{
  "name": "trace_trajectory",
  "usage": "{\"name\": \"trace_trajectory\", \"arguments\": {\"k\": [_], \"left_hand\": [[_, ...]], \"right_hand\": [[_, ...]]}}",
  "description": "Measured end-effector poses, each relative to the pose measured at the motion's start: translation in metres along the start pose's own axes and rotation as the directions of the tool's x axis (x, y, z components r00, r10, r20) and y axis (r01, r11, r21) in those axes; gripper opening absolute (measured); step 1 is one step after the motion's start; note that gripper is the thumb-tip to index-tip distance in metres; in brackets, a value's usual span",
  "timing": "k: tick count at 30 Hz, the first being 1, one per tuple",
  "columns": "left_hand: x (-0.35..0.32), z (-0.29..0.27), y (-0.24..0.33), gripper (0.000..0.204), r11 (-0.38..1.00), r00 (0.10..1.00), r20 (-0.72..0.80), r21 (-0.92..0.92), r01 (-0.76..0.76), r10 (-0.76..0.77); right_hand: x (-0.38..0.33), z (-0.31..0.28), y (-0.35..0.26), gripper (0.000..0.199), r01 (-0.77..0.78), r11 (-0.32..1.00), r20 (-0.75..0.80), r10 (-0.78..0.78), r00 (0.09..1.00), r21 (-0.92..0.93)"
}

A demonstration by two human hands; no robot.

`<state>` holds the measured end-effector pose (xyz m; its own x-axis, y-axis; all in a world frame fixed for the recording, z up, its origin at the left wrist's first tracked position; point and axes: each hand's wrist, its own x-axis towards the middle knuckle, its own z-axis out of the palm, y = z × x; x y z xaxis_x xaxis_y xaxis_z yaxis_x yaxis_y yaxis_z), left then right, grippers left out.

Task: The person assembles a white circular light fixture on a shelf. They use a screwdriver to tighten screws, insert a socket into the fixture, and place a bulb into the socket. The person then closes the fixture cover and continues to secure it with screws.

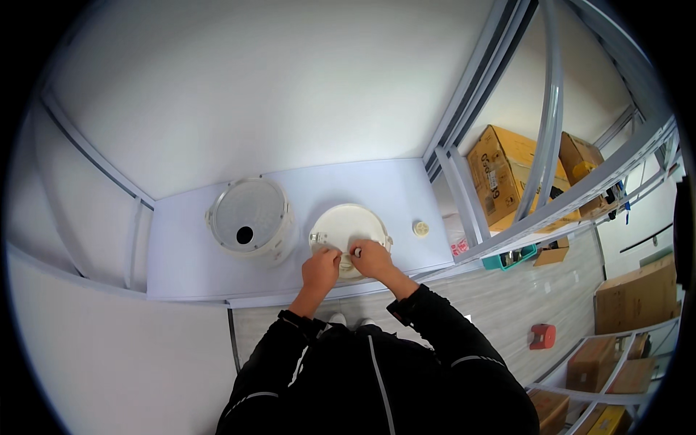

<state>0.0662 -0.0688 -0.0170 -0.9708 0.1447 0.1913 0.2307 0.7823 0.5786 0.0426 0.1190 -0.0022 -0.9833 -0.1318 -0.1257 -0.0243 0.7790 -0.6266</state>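
A round cream lid-like piece (349, 220) lies on the white table in front of me, with a small metal-looking fitting on its left side. Both my hands are over its near part. My left hand (320, 271) is closed, its fingertips pinched at the left of a small pale part (346, 267). My right hand (372, 259) is closed too, and a small pale ring-shaped bit shows at its fingers. What either hand grips is too small to make out. To the left stands a white tub (251, 206) with a round dark hole in its grey top.
A small round cream cap (420, 229) lies on the table (174, 246) to the right. Grey metal frame posts (464, 196) rise beyond the right edge. Past them are cardboard boxes (511, 174), a teal crate (510, 259) and a red stool (542, 336).
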Motion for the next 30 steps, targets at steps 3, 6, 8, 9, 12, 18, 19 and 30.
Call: {"name": "trace_trajectory", "arguments": {"k": [3,6,8,9,12,18,19,30], "left_hand": [[-0.001,0.004,-0.006,0.014,0.999,0.999,-0.016,-0.014,-0.044,0.044],[-0.004,0.004,-0.007,0.027,0.999,0.997,0.051,-0.005,-0.053,0.053],[-0.009,-0.003,-0.005,0.036,0.995,0.991,0.097,-0.038,-0.091,0.094],[-0.010,-0.006,-0.004,0.039,0.993,0.989,0.095,-0.035,-0.110,0.113],[-0.012,-0.012,-0.002,0.046,0.989,0.985,0.093,-0.025,-0.143,0.145],[-0.010,-0.009,0.004,0.047,0.993,0.990,0.082,-0.020,-0.114,0.115],[-0.011,-0.008,0.002,0.047,0.993,0.990,0.075,-0.021,-0.120,0.121],[0.001,-0.011,-0.016,0.040,0.987,0.972,0.196,-0.120,-0.111,0.133]], "right_hand": [[0.002,0.002,0.005,0.013,0.038,0.999,0.005,-0.037,0.999,-0.009],[0.004,0.007,0.010,0.013,0.074,0.997,-0.043,-0.075,0.996,-0.014],[0.004,0.008,0.010,0.013,0.048,0.999,-0.010,-0.048,0.999,-0.013],[0.005,0.007,0.010,0.013,0.039,0.999,0.001,-0.039,0.999,-0.013],[0.008,0.009,0.014,0.015,0.133,0.991,0.038,-0.132,0.991,-0.020],[0.012,0.016,0.026,0.024,0.239,0.971,0.034,-0.239,0.970,-0.002],[0.011,0.014,0.023,0.026,0.226,0.974,0.051,-0.226,0.973,-0.003],[-0.001,0.013,0.014,0.045,0.181,0.983,0.048,-0.180,0.982,-0.026]]}}
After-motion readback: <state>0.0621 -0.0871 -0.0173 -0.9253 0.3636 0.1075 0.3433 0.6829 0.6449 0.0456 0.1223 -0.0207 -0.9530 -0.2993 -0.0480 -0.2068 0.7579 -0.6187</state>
